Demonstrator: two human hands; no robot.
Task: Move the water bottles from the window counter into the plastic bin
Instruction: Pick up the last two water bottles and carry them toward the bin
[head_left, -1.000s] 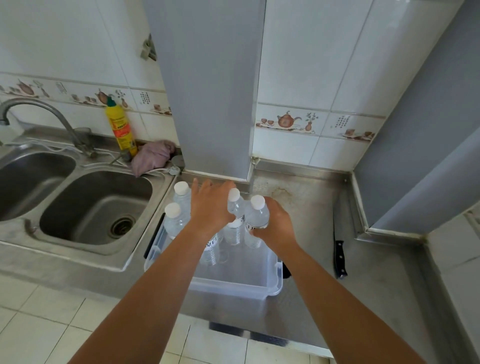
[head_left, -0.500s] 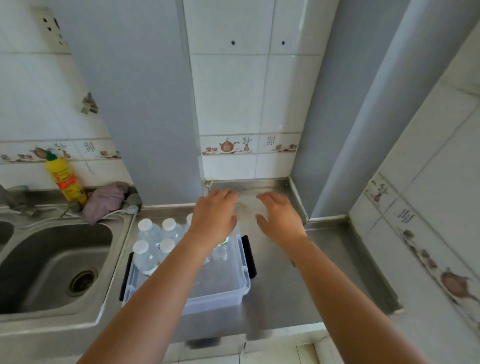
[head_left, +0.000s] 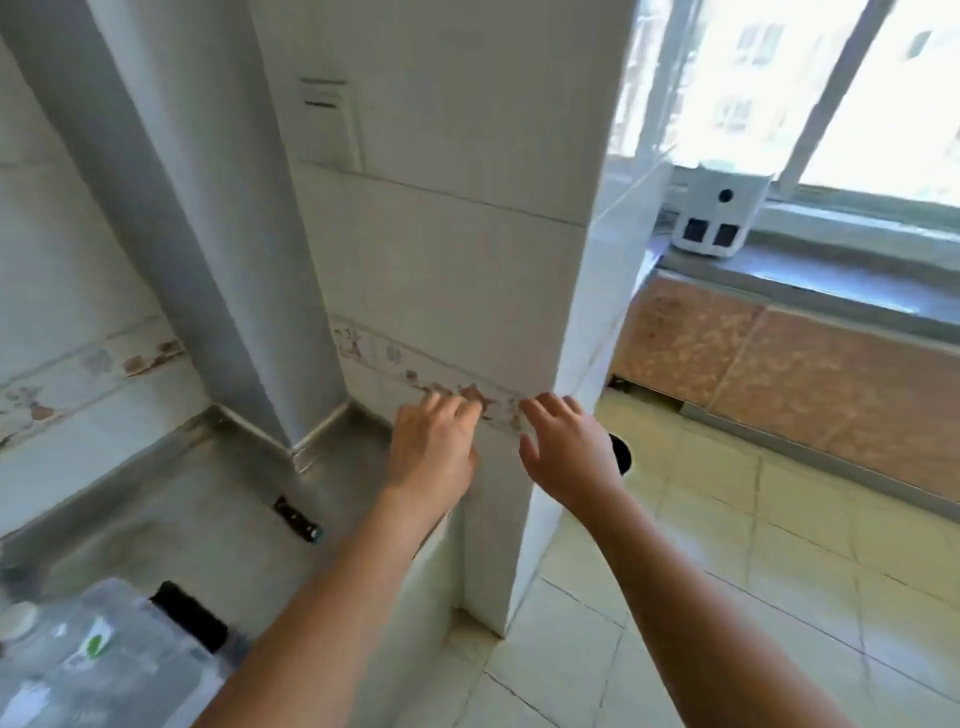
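From the head camera, both your forearms reach forward and up from the bottom edge, bare to beyond the frame. Your left hand (head_left: 431, 452) is palm down, back toward the camera, fingers (head_left: 457, 408) loosely spread and slightly curled; its grip is slack and holds nothing. Your right hand (head_left: 566, 452) sits just beside it at the same height, also palm down, fingers splayed and thumb hanging out toward the left hand; its grip is likewise empty. The two hands are near each other but not touching. Both hang in front of the tiled pillar (head_left: 452, 249), level with its band of brown decorated tiles; whether the fingertips touch the tiles cannot be told through the blur.

Below your left forearm lies the steel worktop (head_left: 171, 514). On it, at the lower left corner, is the clear bin (head_left: 130, 670), with a black handle (head_left: 189, 616) on its near edge. Inside it a white bottle cap (head_left: 15, 618) and a green-marked label show, so at least one bottle (head_left: 91, 644) is in the bin; the rest is cut off and blurred. A dark knife handle (head_left: 296, 518) lies on the worktop between bin and pillar.

To the right, past the pillar, is the window counter (head_left: 831, 270), with a white box (head_left: 719, 215) standing on it under the window.
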